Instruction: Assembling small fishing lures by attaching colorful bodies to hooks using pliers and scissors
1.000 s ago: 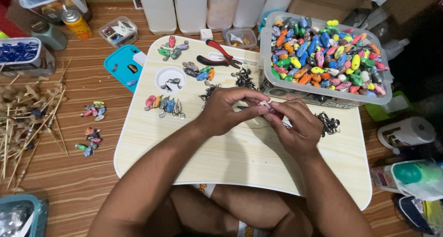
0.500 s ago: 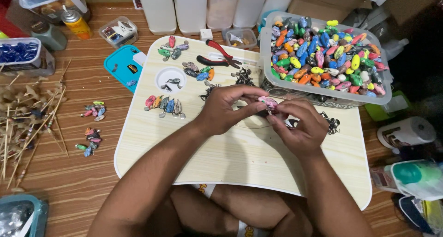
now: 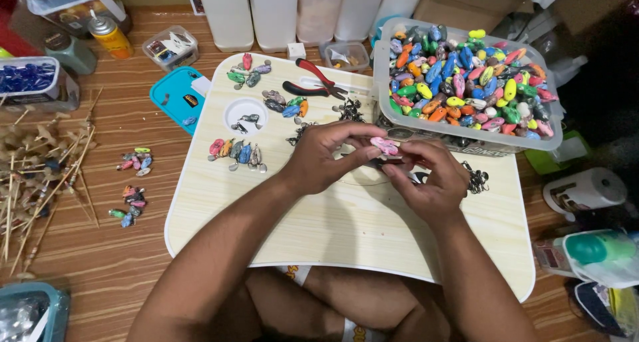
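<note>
Head view shows us both hands meeting over the middle of the pale wooden lap tray [image 3: 346,229] that serves as our counter. Our left hand [image 3: 326,157] curls inward, its fingers [image 3: 363,154] closed to a pinch on one end of a small pink lure body [image 3: 384,146]. Our right hand [image 3: 429,182] comes in from the other side, its fingers [image 3: 406,157] bent close and touching the same pink piece from below and beside it; we cannot tell whether they grip it firmly or merely steady it. The lure sits just above the tray's surface, between the two sets of fingertips.

Relative to the tray: a clear plastic bin [image 3: 466,132] full of many-coloured lure bodies rests on its far right corner, just beyond our hands. Red-handled pliers [image 3: 313,79] lie near its far edge. A round recess [image 3: 245,117] in its far left part holds a few small metal pieces, and a row of painted lures [image 3: 236,152] lies just nearer than that recess. Small dark metal hooks [image 3: 476,181] lie just right of our right hand. A teal lid [image 3: 178,97] lies on the floor beside the tray's left edge.
</note>
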